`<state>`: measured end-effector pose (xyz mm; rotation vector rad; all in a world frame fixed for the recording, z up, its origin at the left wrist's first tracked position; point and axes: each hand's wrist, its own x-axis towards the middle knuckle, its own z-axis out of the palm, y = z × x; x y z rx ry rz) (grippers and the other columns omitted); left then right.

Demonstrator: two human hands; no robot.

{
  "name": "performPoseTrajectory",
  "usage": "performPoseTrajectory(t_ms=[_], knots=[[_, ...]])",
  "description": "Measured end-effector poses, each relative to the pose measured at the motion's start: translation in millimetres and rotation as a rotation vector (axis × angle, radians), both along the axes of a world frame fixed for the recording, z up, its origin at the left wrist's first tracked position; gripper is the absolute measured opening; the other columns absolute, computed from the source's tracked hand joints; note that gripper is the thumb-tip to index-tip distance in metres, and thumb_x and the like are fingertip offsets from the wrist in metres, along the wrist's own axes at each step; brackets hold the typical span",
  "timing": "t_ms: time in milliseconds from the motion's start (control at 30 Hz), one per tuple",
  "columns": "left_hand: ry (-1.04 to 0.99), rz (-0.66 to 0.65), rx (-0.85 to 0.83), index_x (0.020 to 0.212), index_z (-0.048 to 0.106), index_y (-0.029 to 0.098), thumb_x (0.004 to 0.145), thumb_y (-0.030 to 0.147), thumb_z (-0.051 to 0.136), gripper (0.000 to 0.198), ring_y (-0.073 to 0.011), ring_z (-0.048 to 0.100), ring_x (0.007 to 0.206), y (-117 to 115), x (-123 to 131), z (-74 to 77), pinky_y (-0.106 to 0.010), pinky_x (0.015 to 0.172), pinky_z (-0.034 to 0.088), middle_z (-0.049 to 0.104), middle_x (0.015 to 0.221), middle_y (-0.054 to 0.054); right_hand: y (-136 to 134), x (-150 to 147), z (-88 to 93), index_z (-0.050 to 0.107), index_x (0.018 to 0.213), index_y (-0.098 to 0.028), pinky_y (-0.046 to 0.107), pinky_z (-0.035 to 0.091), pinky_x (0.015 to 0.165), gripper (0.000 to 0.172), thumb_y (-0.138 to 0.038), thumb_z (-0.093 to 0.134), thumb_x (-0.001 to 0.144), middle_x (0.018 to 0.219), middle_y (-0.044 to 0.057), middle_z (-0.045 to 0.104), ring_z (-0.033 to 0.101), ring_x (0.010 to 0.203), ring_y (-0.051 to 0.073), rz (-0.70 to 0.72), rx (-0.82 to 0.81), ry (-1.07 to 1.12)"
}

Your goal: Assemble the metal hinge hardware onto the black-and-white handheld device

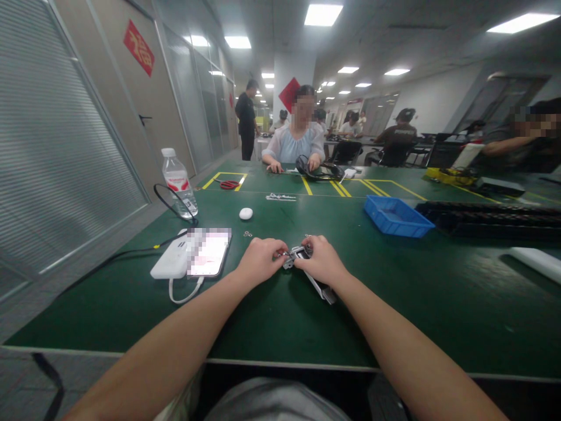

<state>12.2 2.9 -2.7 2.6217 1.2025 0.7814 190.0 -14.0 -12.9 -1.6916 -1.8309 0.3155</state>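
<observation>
Both my hands meet at the middle of the green table point(272, 316). My left hand point(259, 260) is closed, pinching a small metal part against a small black and silver assembly point(298, 254). My right hand point(322, 260) is closed around that assembly, whose grey strip point(322, 289) sticks out under my wrist toward me. Two tiny metal rings point(248, 234) lie just beyond my left hand.
A phone point(209, 252) rests on a white power bank point(170, 264) with a cable at left, behind it a water bottle point(179, 182) and a white oval object point(246, 213). A blue tray point(397, 216) and black chain links point(495, 219) lie at right. A person sits across; red scissors point(229, 185) lie near.
</observation>
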Motion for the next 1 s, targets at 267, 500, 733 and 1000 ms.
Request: performPoseTrajectory(t_ms=[267, 500, 733, 1000], knots=[[-0.003, -0.003, 0.007, 0.086, 0.066, 0.018, 0.078, 0.017, 0.057, 0.012, -0.0136, 0.063, 0.073, -0.9, 0.1, 0.7, -0.023, 0.070, 0.044, 0.069, 0.080, 0.000, 0.8, 2.3, 1.0, 0.059, 0.093, -0.015, 0.028, 0.042, 0.073, 0.038, -0.032, 0.067, 0.061, 0.090, 0.005, 0.051, 0.053, 0.081, 0.017, -0.015, -0.019, 0.003], [-0.007, -0.028, 0.014, 0.085, 0.067, 0.019, 0.079, 0.015, 0.059, 0.012, -0.0143, 0.065, 0.075, 1.0, -1.2, 0.9, -0.024, 0.073, 0.043, 0.071, 0.082, 0.001, -1.0, 1.2, 3.0, 0.058, 0.095, -0.015, 0.028, 0.042, 0.073, 0.039, -0.033, 0.067, 0.061, 0.092, 0.006, 0.051, 0.054, 0.082, 0.017, -0.008, -0.031, 0.001], [-0.001, -0.035, 0.016, 0.087, 0.069, 0.020, 0.080, 0.015, 0.058, 0.013, -0.0140, 0.065, 0.076, 1.8, -1.4, 0.7, -0.023, 0.074, 0.044, 0.072, 0.086, 0.001, -0.7, 1.4, 3.5, 0.059, 0.096, -0.014, 0.029, 0.042, 0.075, 0.041, -0.034, 0.067, 0.061, 0.094, 0.007, 0.051, 0.053, 0.085, 0.018, -0.020, -0.046, 0.003], [0.020, -0.055, 0.036, 0.089, 0.070, 0.022, 0.081, 0.015, 0.058, 0.016, -0.0151, 0.066, 0.081, 5.5, -1.9, -3.7, -0.025, 0.079, 0.044, 0.073, 0.088, 0.001, 1.0, 2.5, 0.2, 0.059, 0.095, -0.014, 0.028, 0.042, 0.075, 0.039, -0.032, 0.067, 0.061, 0.093, 0.006, 0.051, 0.053, 0.083, 0.017, 0.000, -0.014, -0.004]])
